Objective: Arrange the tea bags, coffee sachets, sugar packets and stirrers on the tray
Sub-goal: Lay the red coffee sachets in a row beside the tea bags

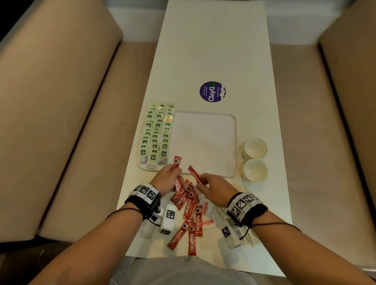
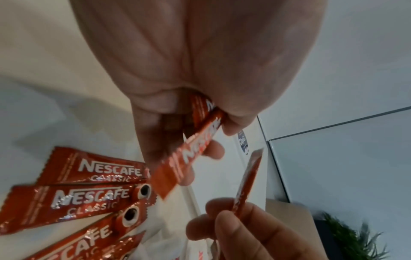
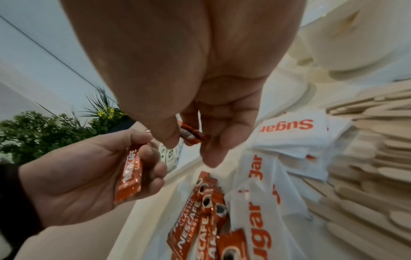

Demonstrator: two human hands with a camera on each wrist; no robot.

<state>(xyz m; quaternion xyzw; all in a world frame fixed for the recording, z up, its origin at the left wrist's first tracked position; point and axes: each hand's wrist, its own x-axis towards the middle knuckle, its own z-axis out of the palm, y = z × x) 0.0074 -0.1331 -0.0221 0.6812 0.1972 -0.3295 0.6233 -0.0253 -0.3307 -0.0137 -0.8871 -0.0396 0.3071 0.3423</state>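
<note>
Two coffee sachets are sitting in the hands right now: the left hand is curling its fingers round one red sachet, possibly with a second tucked behind it in the left wrist view, and the right hand is pinching another sachet edge-up between thumb and fingertips. Both are hovering at the near edge of the white tray.

The risk, as I judge it, is coming from the thin, slick foil. The right hand's pinch is catching only one end, so the sachet could be twisting or slipping out on the way over. A sleeve or wrist camera could also be dragging across the loose coffee sachets piled just near the hands, scattering them onto the sugar packets beside them. Reaching left, the left hand could be nudging the tea bags out of line.

The tray is holding three neat rows of tea bags along its left side; the rest of it is showing bare. Two small cups are standing just right of the tray, with nothing visible inside. The wooden stirrers are lying stacked on the table at the near right, beyond the sugar.
</note>
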